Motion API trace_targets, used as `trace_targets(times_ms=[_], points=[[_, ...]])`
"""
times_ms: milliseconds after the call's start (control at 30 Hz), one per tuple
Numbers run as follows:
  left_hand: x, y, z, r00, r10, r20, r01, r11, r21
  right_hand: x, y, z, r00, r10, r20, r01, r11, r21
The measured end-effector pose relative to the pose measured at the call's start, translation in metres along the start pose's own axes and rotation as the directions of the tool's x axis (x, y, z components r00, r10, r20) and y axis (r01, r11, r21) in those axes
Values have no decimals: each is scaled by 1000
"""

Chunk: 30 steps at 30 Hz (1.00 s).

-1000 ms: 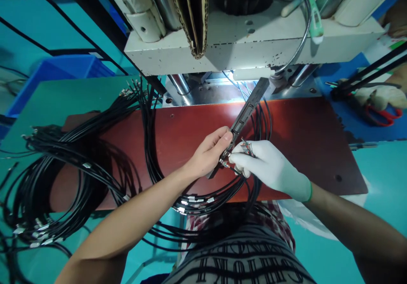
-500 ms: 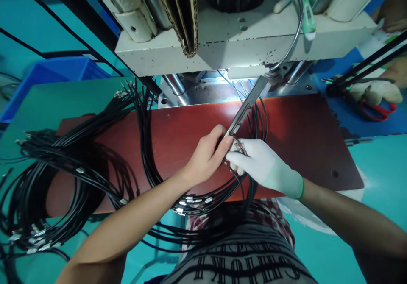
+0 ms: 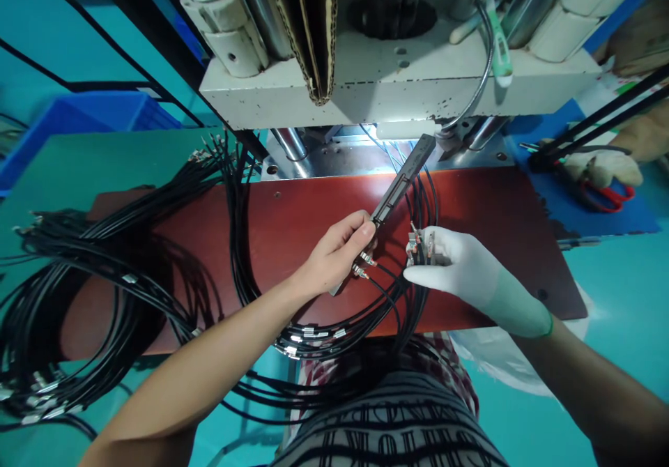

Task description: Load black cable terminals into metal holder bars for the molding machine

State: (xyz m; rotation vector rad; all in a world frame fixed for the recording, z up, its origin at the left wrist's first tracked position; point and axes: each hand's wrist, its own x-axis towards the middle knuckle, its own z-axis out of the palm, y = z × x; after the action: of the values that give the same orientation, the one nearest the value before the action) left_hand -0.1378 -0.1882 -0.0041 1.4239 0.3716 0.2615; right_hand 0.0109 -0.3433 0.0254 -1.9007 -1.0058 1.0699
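Observation:
My bare left hand (image 3: 339, 254) grips a long grey slotted metal bar (image 3: 405, 178), thumb on top, the bar slanting up to the right. Two black cables with metal connectors (image 3: 362, 266) come out beside my left fingers, at the bar's lower part. My right hand (image 3: 457, 265), in a white glove, is a little to the right, apart from the bar. Its fingers curl about several cable ends with metal connectors (image 3: 417, 247); its rear fingers are partly hidden. Below both hands, the black cables (image 3: 334, 341) hang in a loop over the board's front edge.
A reddish-brown board (image 3: 496, 244) lies under the hands, before a white press (image 3: 366, 90). More coiled black cables (image 3: 104, 272) lie at left, near a blue bin (image 3: 99, 115). Red-handled scissors (image 3: 609, 198) and another person's gloved hand (image 3: 601, 169) are at right.
My right hand has moved right, away from the bar and my left hand, and cable ends now show in its fingers. Two connectors have come into sight beside my left hand.

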Motion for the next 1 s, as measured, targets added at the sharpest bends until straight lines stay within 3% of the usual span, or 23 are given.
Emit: trace_targets(times_ms=[200,333,467,700,900,1000], points=[[-1,-2,-1,999,-36,35,39,996,-79,0,0,9,1000,23,-8,-22,986,165],[-1,-3,-1,996,-66,67,75,987,-141,0,1,10,987,123,103,-151,935,322],[-1,-3,-1,994,-55,100,72,981,-182,2,2,9,971,124,204,-201,886,417],[-1,-3,0,991,-47,125,75,972,-224,0,3,8,947,129,295,-256,857,447],[-1,-3,0,990,-46,130,76,968,-240,-5,2,10,982,92,165,-137,948,289],[-1,-3,-1,991,-45,130,77,964,-255,-6,2,13,985,129,113,-154,957,248]])
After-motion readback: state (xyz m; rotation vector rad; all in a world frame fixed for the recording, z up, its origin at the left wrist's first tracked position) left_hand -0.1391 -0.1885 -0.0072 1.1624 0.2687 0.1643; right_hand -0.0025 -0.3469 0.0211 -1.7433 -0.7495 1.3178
